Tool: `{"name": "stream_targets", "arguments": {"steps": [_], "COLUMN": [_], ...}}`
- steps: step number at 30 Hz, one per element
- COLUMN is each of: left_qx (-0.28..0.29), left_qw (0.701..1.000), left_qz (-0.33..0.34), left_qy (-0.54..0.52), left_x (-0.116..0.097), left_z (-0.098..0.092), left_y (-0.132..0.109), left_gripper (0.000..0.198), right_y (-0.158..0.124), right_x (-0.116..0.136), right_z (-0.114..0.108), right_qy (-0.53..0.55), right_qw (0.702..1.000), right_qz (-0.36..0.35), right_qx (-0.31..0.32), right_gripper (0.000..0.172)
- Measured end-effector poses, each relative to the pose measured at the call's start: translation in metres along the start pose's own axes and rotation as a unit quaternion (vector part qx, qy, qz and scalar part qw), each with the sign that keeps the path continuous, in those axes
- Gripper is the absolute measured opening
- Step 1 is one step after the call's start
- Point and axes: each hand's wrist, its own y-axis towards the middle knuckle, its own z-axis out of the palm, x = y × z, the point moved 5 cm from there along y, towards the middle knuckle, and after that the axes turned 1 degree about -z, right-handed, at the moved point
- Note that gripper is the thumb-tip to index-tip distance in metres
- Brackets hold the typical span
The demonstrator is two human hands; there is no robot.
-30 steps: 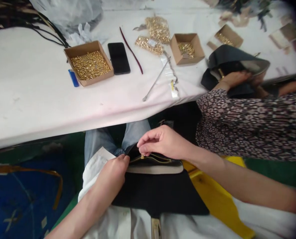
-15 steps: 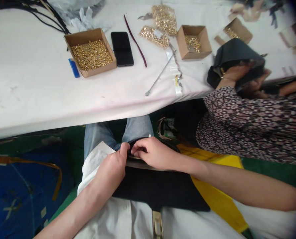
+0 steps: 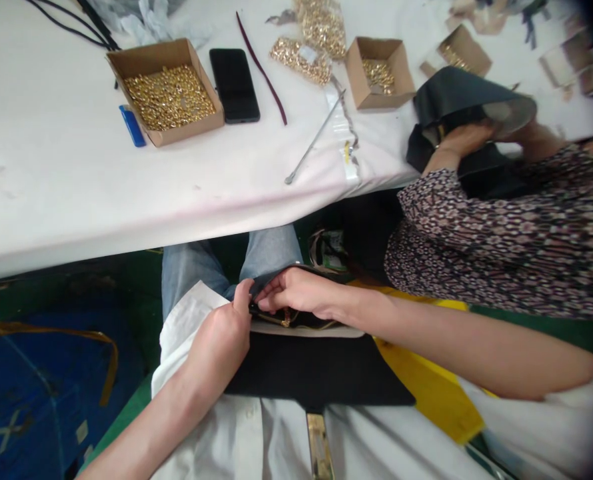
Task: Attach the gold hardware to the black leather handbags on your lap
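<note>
A black handbag (image 3: 321,370) lies across my lap with its flap folded toward me. On the flap's end sits a gold clasp (image 3: 319,443). My left hand (image 3: 226,327) is closed around the left end of the bag's mouth, thumb on top. Inside the opening, my right hand (image 3: 296,293) has its fingers bent and pressed together near that thumb; what they pinch is hidden. Below them a gold zipper pull (image 3: 286,319) hangs by the zip and the pale inner edge.
On the white table (image 3: 186,207) are cardboard boxes of gold fittings (image 3: 164,137), a phone (image 3: 235,87), a blue lighter (image 3: 132,127), a dark red strip (image 3: 264,70), a metal rod (image 3: 314,140) and bags of fittings (image 3: 321,30). At right, a co-worker's hands (image 3: 459,143) hold another dark bag (image 3: 456,93).
The bag's mouth has opened wider, showing the zipper pull and lining edge. My right hand has shifted slightly left and up. The co-worker's bag has turned a little.
</note>
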Motion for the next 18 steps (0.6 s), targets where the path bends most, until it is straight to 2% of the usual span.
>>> {"name": "stream_targets", "arguments": {"steps": [7, 14, 18], "left_qx": [0.015, 0.037, 0.023], "left_qw": [1.000, 0.999, 0.998], "left_qz": [-0.005, -0.022, -0.019], "left_qy": [0.007, -0.034, -0.049], "left_x": [-0.003, -0.006, -0.007], "left_z": [0.000, -0.004, -0.008], "left_y": [0.003, 0.002, 0.001], "left_gripper": [0.074, 0.087, 0.087], "right_y": [0.003, 0.010, 0.011], "right_x": [-0.006, -0.015, -0.019], "right_z": [-0.004, -0.007, -0.008], "right_qy": [-0.016, -0.033, -0.022], "right_qw": [0.998, 0.996, 0.996], "right_qz": [0.066, 0.085, 0.085], "right_qx": [-0.006, 0.002, 0.009], "right_gripper": [0.027, 0.026, 0.024]}}
